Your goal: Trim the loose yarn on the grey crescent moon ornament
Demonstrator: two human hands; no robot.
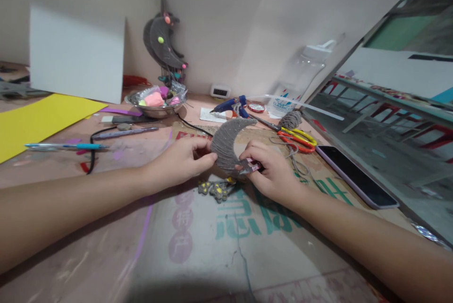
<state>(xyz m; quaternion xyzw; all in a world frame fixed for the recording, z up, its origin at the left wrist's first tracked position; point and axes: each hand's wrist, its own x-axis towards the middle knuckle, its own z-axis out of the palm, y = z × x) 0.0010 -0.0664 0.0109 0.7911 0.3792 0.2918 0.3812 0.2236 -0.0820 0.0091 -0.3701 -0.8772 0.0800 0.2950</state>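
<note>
A grey twine-wrapped crescent moon shape (pixel 228 143) stands on edge over the cardboard mat (pixel 226 237). My left hand (pixel 182 160) pinches its left edge with closed fingers. My right hand (pixel 271 171) grips its lower tip, fingers curled, together with a small pink and silver piece (pixel 252 166). Small grey and yellow trinkets (pixel 216 189) lie on the mat just below the crescent.
Orange and yellow scissors (pixel 299 138), a ball of twine (pixel 290 119), a blue glue gun (pixel 230 105) and a phone (pixel 356 178) lie to the right. A metal bowl of coloured bits (pixel 155 102), pens (pixel 63 146), yellow paper (pixel 35 121) and finished moon decorations (pixel 164 41) are to the left and back.
</note>
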